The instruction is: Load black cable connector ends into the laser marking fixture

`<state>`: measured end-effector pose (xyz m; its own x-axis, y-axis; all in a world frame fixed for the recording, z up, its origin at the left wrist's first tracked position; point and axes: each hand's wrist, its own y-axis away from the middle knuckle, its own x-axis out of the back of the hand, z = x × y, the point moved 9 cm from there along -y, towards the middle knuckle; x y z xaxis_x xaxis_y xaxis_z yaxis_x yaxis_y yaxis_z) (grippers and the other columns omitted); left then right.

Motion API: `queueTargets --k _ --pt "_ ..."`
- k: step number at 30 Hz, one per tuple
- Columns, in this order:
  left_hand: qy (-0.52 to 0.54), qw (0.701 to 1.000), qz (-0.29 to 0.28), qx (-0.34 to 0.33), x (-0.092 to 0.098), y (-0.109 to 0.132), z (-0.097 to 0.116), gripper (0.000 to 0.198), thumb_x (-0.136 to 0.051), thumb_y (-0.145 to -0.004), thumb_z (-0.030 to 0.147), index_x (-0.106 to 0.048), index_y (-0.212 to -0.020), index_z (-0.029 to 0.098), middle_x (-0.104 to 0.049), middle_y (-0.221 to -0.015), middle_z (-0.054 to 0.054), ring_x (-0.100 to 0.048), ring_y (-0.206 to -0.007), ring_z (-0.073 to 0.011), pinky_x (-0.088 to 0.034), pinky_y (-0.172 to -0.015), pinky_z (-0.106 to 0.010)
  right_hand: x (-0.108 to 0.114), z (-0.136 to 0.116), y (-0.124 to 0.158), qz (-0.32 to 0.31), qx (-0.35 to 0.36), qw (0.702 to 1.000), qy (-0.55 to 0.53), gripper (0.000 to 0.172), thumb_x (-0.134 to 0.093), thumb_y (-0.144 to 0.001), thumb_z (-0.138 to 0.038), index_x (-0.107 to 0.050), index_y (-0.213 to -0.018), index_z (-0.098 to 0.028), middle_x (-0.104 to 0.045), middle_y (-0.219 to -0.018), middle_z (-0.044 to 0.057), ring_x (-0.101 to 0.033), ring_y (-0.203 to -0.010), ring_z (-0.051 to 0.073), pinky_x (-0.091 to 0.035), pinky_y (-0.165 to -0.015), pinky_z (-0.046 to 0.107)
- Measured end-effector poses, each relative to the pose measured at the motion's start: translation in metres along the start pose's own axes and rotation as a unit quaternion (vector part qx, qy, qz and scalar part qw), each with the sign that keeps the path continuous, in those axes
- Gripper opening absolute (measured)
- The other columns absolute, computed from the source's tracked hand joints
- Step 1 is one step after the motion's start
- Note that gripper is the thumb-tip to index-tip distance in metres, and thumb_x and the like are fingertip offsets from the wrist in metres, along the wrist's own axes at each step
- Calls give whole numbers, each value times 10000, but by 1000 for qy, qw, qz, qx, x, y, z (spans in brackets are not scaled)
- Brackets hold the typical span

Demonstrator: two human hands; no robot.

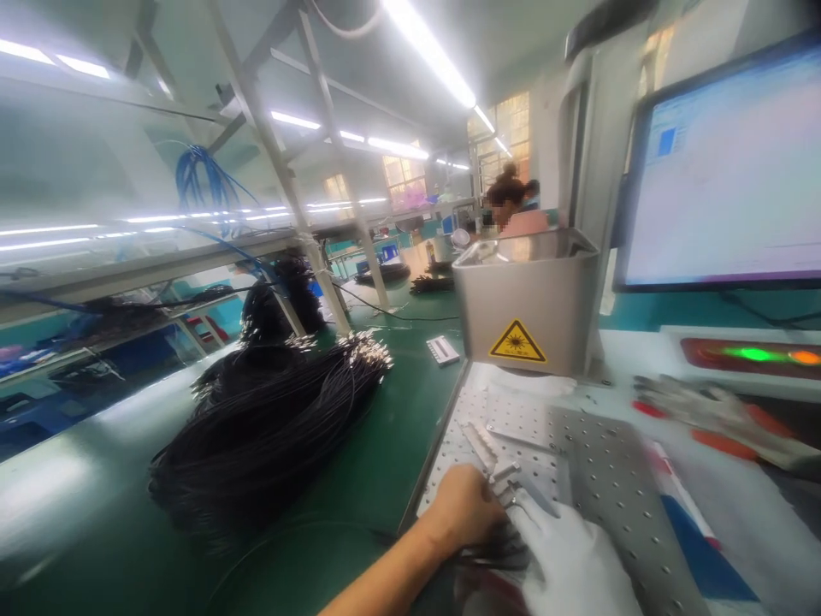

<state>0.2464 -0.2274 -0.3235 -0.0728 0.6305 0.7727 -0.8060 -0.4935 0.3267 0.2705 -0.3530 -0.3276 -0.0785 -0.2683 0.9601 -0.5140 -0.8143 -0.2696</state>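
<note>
My left hand [467, 511], bare, is closed over the lower left part of a perforated metal plate [616, 453]. Beside it is my right hand [570, 556] in a white glove, its thumb and fingers closed near the left fingertips. A bunch of dark cables [506, 547] shows between and below the hands, with small silvery ends at the fingers; blur hides the exact grip. Just beyond the fingertips, a pale toothed block [481, 445] lies on the plate. To the left, a large bundle of black cables [256, 436] with shiny ends rests on the green table [410, 411].
Behind the plate stands a metal housing [526, 299] with a yellow laser warning sign. A monitor [724, 162] is at the right, above gloves [724, 415] and a marker pen [686, 496]. Shelf posts [321, 282] rise at the left. Another person [519, 214] sits farther back.
</note>
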Motion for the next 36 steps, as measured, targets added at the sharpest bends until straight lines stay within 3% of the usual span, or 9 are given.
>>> queueTargets --k 5,8,10,14,17,24,29,36 --pt "127 988 81 -18 15 13 -22 127 -663 -601 170 -556 -669 178 -512 -637 53 -464 -650 -113 -316 -595 -239 1 -2 -1 -3 19 1000 -3 647 -573 -627 -127 -675 -1248 -276 -625 -1257 53 -609 -901 297 -563 -756 406" --pt "228 965 130 -18 23 21 -34 127 -609 -673 174 -564 -792 185 -561 -657 45 -514 -645 -122 -370 -615 -236 -8 2 -3 -18 8 1000 -8 661 -569 -628 -139 -663 -1265 -287 -634 -1242 51 -603 -931 301 -554 -810 421" --pt "245 957 149 -33 26 24 -29 63 -559 -741 200 -559 -803 192 -575 -655 35 -525 -625 -130 -374 -606 -246 -16 5 -3 -28 8 1000 -10 666 -566 -627 -156 -656 -1272 -296 -630 -1251 41 -595 -973 309 -548 -831 430" --pt "88 981 148 -87 25 21 2 133 -496 -760 125 -611 -706 167 -615 -764 -29 -533 -728 -153 -364 -688 -279 -29 6 -3 -44 24 998 -24 644 -545 -635 -195 -653 -1263 -294 -583 -1332 14 -584 -1019 314 -551 -823 443" --pt "0 990 114 -78 14 12 8 196 -452 -752 81 -630 -714 152 -622 -874 -78 -530 -796 -176 -364 -732 -300 -31 6 -4 -42 27 999 -14 638 -538 -637 -189 -653 -1255 -293 -575 -1343 17 -569 -1067 323 -546 -833 450" --pt "-6 994 103 -49 2 3 -4 200 -436 -821 131 -623 -766 174 -592 -848 -61 -514 -757 -166 -398 -743 -297 -24 4 -3 -27 30 999 -18 658 -531 -626 -163 -656 -1264 -267 -576 -1340 36 -564 -1087 335 -549 -813 452" --pt "-75 994 58 -54 -11 5 3 250 -382 -861 129 -629 -828 157 -602 -945 -92 -519 -769 -166 -397 -738 -290 -27 5 -1 -26 39 999 -14 666 -539 -622 -158 -657 -1268 -271 -581 -1335 28 -592 -981 321 -562 -772 458" --pt "-42 996 62 -58 -6 8 3 251 -384 -842 86 -621 -817 164 -607 -950 -72 -525 -813 -165 -414 -770 -280 -19 3 -2 -19 50 999 7 601 -518 -682 -157 -666 -1249 -289 -566 -1354 4 -577 -1007 316 -549 -741 438"
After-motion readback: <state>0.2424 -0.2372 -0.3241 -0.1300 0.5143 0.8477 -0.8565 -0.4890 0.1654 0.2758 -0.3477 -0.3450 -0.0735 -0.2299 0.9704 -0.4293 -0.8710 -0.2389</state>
